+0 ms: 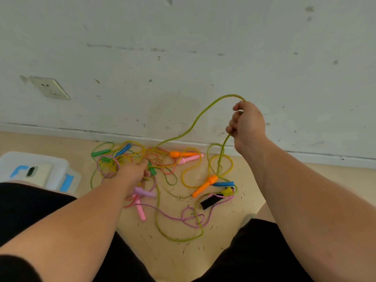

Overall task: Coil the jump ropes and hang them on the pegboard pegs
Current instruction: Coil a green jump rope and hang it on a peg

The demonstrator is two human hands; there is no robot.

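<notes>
A tangle of several jump ropes (pixel 162 159) lies on the beige floor against the white wall, with orange, pink, blue, green and purple handles. My right hand (pixel 247 122) is raised in front of the wall, closed on an olive-green rope (pixel 195 121) that arcs up from the pile and hangs down from my fist in a loop. My left hand (pixel 134 171) reaches down into the pile's middle, fingers closed around rope strands near a green handle (pixel 151 169). A pink-and-white braided rope (pixel 189 217) trails across the floor in front. No pegboard is in view.
A white plastic box (pixel 40 169) with blue clips and a phone on its lid sits at the left by my knee. A wall socket (pixel 49 87) is at the upper left. A black strap (pixel 208 202) lies by the ropes. My legs in black shorts frame the floor.
</notes>
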